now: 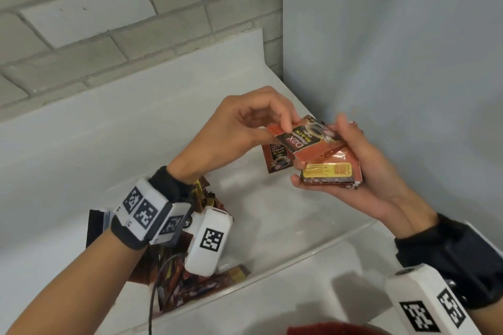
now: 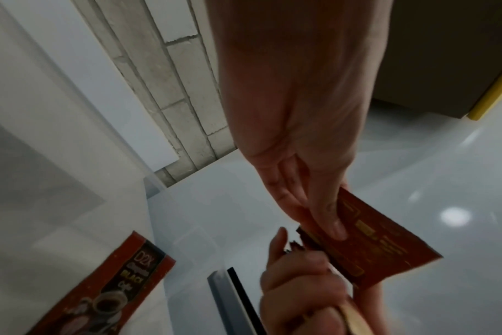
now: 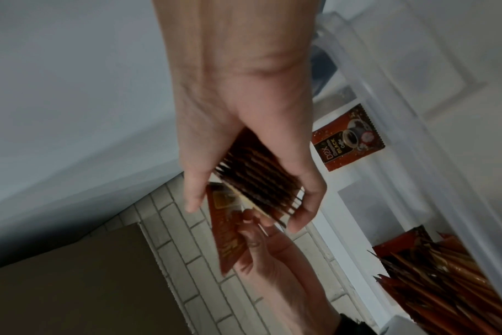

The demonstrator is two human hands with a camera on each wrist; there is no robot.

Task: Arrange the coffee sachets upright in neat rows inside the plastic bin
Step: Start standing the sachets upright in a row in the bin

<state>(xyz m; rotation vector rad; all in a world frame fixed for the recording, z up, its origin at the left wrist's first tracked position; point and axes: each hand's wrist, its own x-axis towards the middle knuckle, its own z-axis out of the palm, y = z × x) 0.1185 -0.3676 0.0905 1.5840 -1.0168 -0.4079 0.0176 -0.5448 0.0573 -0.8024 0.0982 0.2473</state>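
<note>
My left hand (image 1: 285, 126) pinches one red-and-black coffee sachet (image 1: 300, 140) by its end, held against the top of a stack of sachets (image 1: 329, 175). My right hand (image 1: 321, 155) grips that stack between thumb and fingers, above the clear plastic bin (image 1: 313, 249). In the right wrist view the stack (image 3: 258, 192) shows edge-on with several sachets. One sachet (image 1: 277, 158) leans upright against the bin's far wall. A loose pile of sachets (image 1: 190, 283) fills the bin's left end, partly hidden by my left wrist.
The bin sits on a white counter (image 1: 81, 144) in a corner, with a brick wall (image 1: 109, 22) behind and a grey wall (image 1: 394, 49) at the right. Dark flat packs (image 1: 95, 226) lie beside the bin's left end. The bin's middle floor (image 1: 272, 212) is bare.
</note>
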